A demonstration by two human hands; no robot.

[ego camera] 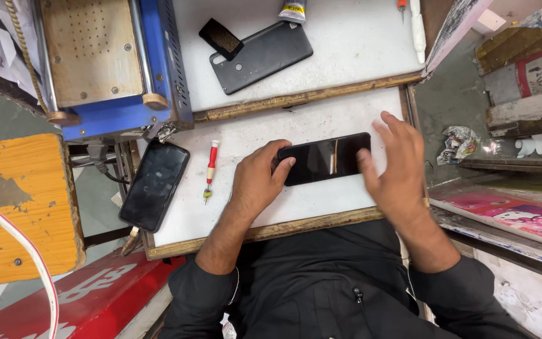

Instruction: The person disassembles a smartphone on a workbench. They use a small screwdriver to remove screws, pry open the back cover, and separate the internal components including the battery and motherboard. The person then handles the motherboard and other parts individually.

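Note:
A black smartphone (326, 157) lies screen up on the white work board (252, 207), its long side running left to right. My left hand (257, 179) grips its left end, thumb on the glass. My right hand (396, 163) holds the right end with the thumb against the edge and the fingers spread above the board. Both forearms in black sleeves reach in from the bottom.
A red-handled screwdriver (210, 168) lies left of my left hand. A second dark phone (154, 184) hangs over the board's left edge. Behind are a black back cover (262, 56), a small black part (221, 37), a blue machine (114, 63) and a glue tube (292, 10).

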